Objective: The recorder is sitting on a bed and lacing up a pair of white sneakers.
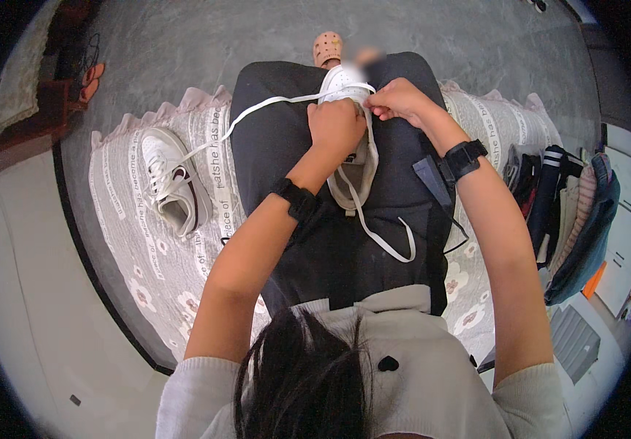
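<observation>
A white sneaker point(344, 77) lies on my lap, toe pointing away, with its heel point(351, 196) toward me. My left hand point(336, 126) is closed over its lacing area; its fingertips are hidden. To the right of the shoe, my right hand point(397, 100) pinches the white shoelace point(275, 100) beside the upper eyelets. One lace end stretches left across my thigh toward a second sneaker. The other end point(388, 249) curls over my dark trousers below the heel. That second white sneaker point(163, 172), laced and with a dark side mark, rests on the bedspread to my left.
I sit on a grey patterned bedspread point(147, 249) with a ruffled edge. Folded clothes point(575, 197) are stacked at the right. A pink clog point(327, 47) is beyond my knees, and orange sandals point(92, 82) lie on the grey floor point(184, 51) at far left.
</observation>
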`<state>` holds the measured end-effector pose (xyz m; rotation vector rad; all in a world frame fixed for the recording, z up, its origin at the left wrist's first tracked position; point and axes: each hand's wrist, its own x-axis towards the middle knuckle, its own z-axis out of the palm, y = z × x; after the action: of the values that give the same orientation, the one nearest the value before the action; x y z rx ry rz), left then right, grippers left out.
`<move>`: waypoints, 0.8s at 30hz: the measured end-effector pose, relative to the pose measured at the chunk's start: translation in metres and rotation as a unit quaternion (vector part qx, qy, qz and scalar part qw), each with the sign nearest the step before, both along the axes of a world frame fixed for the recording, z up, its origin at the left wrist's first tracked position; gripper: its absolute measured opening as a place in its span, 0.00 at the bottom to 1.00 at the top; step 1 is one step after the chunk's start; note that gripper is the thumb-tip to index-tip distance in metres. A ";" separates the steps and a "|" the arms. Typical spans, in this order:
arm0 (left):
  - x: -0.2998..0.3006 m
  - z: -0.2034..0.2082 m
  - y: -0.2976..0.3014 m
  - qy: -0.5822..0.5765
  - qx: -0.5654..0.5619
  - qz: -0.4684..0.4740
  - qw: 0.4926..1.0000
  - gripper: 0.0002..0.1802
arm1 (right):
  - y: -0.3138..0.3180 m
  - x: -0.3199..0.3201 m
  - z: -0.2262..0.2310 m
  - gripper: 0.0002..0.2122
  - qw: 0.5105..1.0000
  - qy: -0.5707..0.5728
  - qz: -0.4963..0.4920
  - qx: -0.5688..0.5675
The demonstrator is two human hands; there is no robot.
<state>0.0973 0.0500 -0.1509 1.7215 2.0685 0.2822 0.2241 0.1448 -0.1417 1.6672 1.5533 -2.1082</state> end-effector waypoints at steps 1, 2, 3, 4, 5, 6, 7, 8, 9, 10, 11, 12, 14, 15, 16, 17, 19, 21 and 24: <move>0.000 0.001 0.001 0.008 -0.004 -0.002 1.000 0.10 | -0.001 0.002 -0.001 0.07 1.000 -0.001 -0.001 -0.001; -0.001 0.003 0.002 0.016 -0.008 -0.004 1.000 0.11 | -0.001 0.005 -0.001 0.07 1.000 0.003 0.016 0.015; -0.003 0.003 0.003 0.015 -0.009 -0.004 1.000 0.11 | -0.002 0.007 -0.002 0.07 0.999 0.007 0.033 0.032; -0.005 0.004 0.005 0.004 -0.024 -0.006 1.000 0.12 | -0.004 0.008 -0.004 0.07 0.999 0.006 0.033 0.031; -0.007 0.004 0.006 -0.007 -0.038 -0.008 0.999 0.13 | -0.005 0.009 -0.005 0.07 0.999 0.020 0.028 0.038; -0.009 0.005 0.006 -0.006 -0.038 -0.008 0.999 0.13 | -0.006 0.008 -0.005 0.08 0.998 0.035 0.023 0.044; -0.010 0.006 0.006 -0.026 -0.042 -0.002 0.999 0.13 | -0.005 0.008 -0.005 0.08 0.998 0.036 0.022 0.043; -0.011 0.007 0.006 -0.047 -0.045 0.003 0.998 0.14 | -0.003 0.009 -0.004 0.08 0.998 0.027 0.031 0.039; -0.011 0.006 0.005 -0.047 -0.046 0.003 0.998 0.14 | -0.003 0.008 -0.001 0.09 0.999 0.016 0.040 0.034; -0.010 0.004 0.004 -0.045 -0.024 0.013 0.999 0.14 | -0.003 0.006 0.001 0.09 0.999 0.016 0.040 0.033; -0.010 0.003 0.003 -0.043 -0.002 0.023 0.999 0.14 | -0.004 0.004 0.002 0.08 0.999 0.010 0.023 0.028; -0.009 -0.001 0.002 -0.043 -0.003 0.023 0.999 0.14 | -0.005 0.001 0.003 0.08 1.000 0.004 0.006 0.024; -0.009 -0.007 0.003 -0.033 -0.015 0.043 0.998 0.14 | -0.007 -0.004 0.001 0.08 0.998 0.003 0.019 0.053; -0.008 -0.006 0.004 -0.033 -0.015 0.043 0.998 0.14 | -0.008 -0.003 -0.001 0.08 0.996 0.000 0.030 0.082; -0.007 -0.004 0.005 -0.020 -0.025 0.023 0.999 0.14 | -0.009 -0.002 -0.002 0.08 0.996 0.000 0.029 0.082; -0.006 -0.003 0.006 -0.008 -0.035 0.004 0.999 0.14 | -0.010 -0.001 -0.003 0.08 0.994 -0.001 0.035 0.102; -0.002 0.002 0.008 0.029 -0.044 -0.022 0.998 0.14 | -0.010 0.004 -0.009 0.09 0.992 0.000 0.040 0.122; 0.001 0.007 0.008 0.066 -0.053 -0.046 0.995 0.14 | -0.013 0.007 -0.015 0.09 0.989 0.049 -0.012 0.138; 0.008 0.018 0.000 0.115 -0.069 -0.109 0.985 0.10 | -0.020 0.008 -0.017 0.08 0.980 0.084 -0.067 0.170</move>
<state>0.1051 0.0503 -0.1332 1.9487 1.9745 -0.1302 0.2316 0.1253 -0.1584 1.7740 2.0043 -2.1984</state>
